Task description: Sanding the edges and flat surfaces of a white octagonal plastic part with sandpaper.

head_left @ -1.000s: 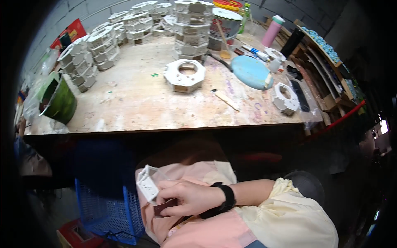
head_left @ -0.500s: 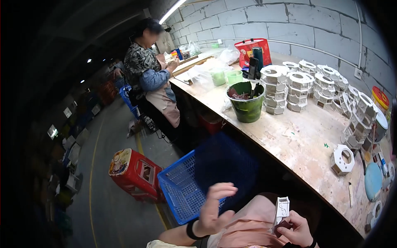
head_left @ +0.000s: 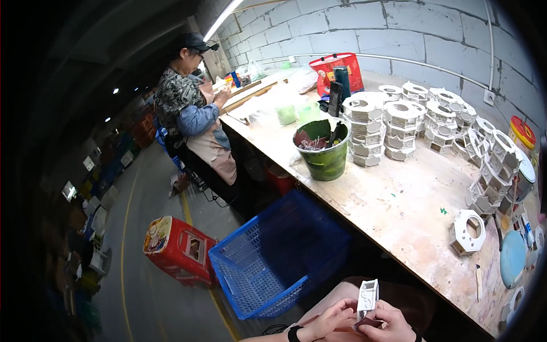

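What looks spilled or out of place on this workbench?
The small bright green fleck on the pale, stained wooden tabletop, near the lone white octagonal frame, looks stray. It could be paint or a scrap; I can't tell. Nothing else plainly stands out.

Between the left hand and right hand is the small white rectangular piece, before the pale wooden table. Leftward stand the blue plastic basket, then the red plastic stool. On the table, the green round bucket stands left of the white octagonal frame stacks.
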`<state>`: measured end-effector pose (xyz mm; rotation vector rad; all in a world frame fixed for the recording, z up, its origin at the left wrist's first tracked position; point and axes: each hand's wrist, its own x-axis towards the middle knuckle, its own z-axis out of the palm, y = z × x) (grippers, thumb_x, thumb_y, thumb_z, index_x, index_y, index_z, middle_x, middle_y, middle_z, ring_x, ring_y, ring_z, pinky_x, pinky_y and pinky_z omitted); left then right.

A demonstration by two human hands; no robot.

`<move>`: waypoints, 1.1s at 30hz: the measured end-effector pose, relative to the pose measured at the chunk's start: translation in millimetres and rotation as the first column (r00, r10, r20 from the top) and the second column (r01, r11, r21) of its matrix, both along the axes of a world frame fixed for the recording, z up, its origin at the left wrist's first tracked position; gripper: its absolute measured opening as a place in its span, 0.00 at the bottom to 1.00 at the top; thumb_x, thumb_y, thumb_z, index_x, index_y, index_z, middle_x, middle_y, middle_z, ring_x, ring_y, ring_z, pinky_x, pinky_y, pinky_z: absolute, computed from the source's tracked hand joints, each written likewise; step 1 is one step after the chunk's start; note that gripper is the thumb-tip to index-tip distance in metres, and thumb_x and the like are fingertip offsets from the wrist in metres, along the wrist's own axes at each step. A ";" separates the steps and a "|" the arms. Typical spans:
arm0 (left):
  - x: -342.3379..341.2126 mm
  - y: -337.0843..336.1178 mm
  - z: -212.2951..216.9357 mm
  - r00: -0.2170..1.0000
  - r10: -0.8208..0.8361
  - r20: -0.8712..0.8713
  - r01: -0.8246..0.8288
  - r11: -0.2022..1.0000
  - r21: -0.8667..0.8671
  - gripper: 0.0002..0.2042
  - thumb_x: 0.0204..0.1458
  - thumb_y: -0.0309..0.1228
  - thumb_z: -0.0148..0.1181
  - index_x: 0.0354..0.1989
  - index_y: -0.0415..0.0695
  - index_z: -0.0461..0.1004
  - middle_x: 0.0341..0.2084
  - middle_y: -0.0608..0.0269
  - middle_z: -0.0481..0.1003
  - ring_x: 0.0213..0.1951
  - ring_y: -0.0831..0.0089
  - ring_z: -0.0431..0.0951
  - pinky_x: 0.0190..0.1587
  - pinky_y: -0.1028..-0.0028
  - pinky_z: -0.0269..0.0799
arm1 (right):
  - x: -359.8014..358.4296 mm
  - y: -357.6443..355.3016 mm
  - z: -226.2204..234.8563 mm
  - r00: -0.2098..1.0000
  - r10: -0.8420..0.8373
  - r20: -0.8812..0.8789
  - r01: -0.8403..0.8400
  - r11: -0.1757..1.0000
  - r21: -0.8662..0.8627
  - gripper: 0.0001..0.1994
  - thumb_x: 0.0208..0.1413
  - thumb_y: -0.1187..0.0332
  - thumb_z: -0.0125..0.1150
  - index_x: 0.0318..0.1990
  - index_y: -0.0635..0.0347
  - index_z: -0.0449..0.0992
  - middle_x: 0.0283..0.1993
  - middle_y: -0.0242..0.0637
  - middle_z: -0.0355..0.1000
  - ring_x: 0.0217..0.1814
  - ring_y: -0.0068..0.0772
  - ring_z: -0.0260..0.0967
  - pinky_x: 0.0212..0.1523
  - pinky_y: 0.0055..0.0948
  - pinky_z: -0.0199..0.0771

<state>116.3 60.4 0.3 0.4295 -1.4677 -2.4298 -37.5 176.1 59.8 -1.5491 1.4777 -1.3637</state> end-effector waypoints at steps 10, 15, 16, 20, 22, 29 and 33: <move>-41.2 -2.5 -12.1 0.978 0.127 0.167 -0.176 0.930 0.322 0.15 0.61 0.34 0.44 0.53 0.42 0.65 0.41 0.65 0.71 0.41 0.78 0.72 0.42 0.79 0.69 | -31.1 -12.9 -26.0 0.999 0.009 -0.043 -0.007 0.999 0.046 0.06 0.43 0.74 0.64 0.30 0.59 0.74 0.37 0.45 0.68 0.39 0.43 0.67 0.39 0.34 0.67; -49.0 -8.2 -35.4 0.941 0.144 0.306 -0.227 0.940 0.253 0.14 0.60 0.34 0.46 0.50 0.41 0.66 0.39 0.65 0.73 0.40 0.76 0.73 0.41 0.77 0.70 | -41.8 -11.8 -24.1 1.000 0.009 -0.021 -0.008 0.998 0.061 0.05 0.44 0.74 0.62 0.30 0.59 0.74 0.33 0.42 0.67 0.38 0.44 0.65 0.38 0.34 0.67; -51.6 -5.8 -32.7 0.939 0.150 0.309 -0.236 0.935 0.265 0.14 0.60 0.34 0.46 0.50 0.41 0.66 0.39 0.65 0.73 0.40 0.76 0.73 0.41 0.77 0.70 | -42.6 -10.2 -25.0 1.000 0.019 -0.019 -0.017 0.997 0.073 0.05 0.44 0.74 0.62 0.30 0.59 0.74 0.33 0.42 0.67 0.38 0.44 0.65 0.38 0.34 0.67; -63.6 -12.0 -16.2 0.929 0.113 0.353 -0.281 0.836 0.471 0.13 0.59 0.32 0.47 0.50 0.40 0.66 0.38 0.64 0.73 0.37 0.78 0.74 0.39 0.79 0.71 | -42.8 -14.9 -29.3 0.998 -0.012 -0.066 0.013 1.000 0.018 0.06 0.46 0.74 0.62 0.33 0.61 0.74 0.37 0.43 0.69 0.40 0.39 0.68 0.37 0.32 0.68; -64.0 -20.2 -2.7 0.946 -0.023 0.322 -0.120 0.901 0.417 0.19 0.62 0.37 0.36 0.52 0.34 0.63 0.43 0.52 0.71 0.44 0.66 0.74 0.49 0.69 0.69 | -45.9 -18.3 -26.5 0.980 0.088 0.180 -0.110 0.987 0.114 0.07 0.44 0.74 0.66 0.32 0.62 0.75 0.37 0.38 0.68 0.38 0.31 0.68 0.36 0.25 0.68; -41.1 -25.9 10.9 0.959 0.221 0.176 -0.232 0.972 0.043 0.16 0.59 0.37 0.46 0.47 0.36 0.60 0.40 0.51 0.72 0.40 0.69 0.75 0.44 0.71 0.73 | -65.6 -13.8 -15.5 0.959 0.096 0.267 -0.127 0.987 0.102 0.07 0.49 0.75 0.60 0.35 0.68 0.71 0.46 0.42 0.66 0.43 0.33 0.67 0.38 0.24 0.71; -33.6 -20.5 18.0 0.984 0.106 0.140 -0.110 0.994 0.022 0.12 0.57 0.28 0.45 0.47 0.37 0.60 0.42 0.59 0.69 0.42 0.77 0.71 0.46 0.75 0.69 | -60.2 -10.4 -13.1 0.940 -0.050 0.338 0.002 0.990 0.142 0.07 0.51 0.75 0.59 0.36 0.68 0.71 0.38 0.40 0.69 0.39 0.27 0.69 0.36 0.21 0.69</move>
